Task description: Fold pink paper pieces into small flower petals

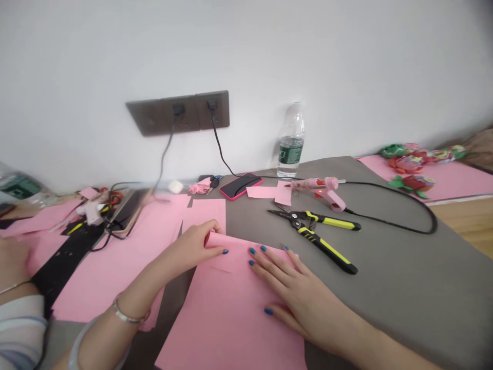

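Observation:
A large sheet of pink paper [231, 318] lies in front of me, its far edge folded over toward me. My left hand [200, 244] pinches the folded far-left corner, thumb on top and the other fingers curled behind the paper. Flat on the sheet near the far-right part of the fold rests my right hand [288, 282], fingers spread and holding nothing. Just beyond it lie pliers [308, 226] with black and yellow handles, jaws pointing left. A pink glue gun [323, 191] sits behind the pliers, with small pink paper pieces [265, 192] by its nozzle.
A water bottle [290, 149] stands against the wall, near a pink-edged phone [241, 186]. The glue gun's black cord [419, 231] loops to the right. Paper flowers [412, 164] lie far right. More pink sheets [123, 267] and another person's arm [15, 267] are on the left.

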A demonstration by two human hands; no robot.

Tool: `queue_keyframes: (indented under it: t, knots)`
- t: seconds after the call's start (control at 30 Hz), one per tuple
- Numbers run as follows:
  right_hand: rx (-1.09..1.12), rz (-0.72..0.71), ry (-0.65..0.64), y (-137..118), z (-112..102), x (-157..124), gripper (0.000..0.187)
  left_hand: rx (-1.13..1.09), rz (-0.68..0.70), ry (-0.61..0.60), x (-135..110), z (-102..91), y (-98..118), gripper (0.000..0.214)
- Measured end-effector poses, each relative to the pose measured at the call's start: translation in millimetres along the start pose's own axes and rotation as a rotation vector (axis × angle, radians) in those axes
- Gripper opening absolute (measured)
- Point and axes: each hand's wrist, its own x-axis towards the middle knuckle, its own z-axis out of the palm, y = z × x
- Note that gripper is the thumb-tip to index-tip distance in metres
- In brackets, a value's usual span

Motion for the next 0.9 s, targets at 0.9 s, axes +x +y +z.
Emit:
queue_keyframes:
  t: [0.9]
  knots:
    - [0.007, -0.131, -0.013, 23, 2, 3, 0.059, 0.606, 0.435, 0.275, -70, 42.3, -49, 0.04]
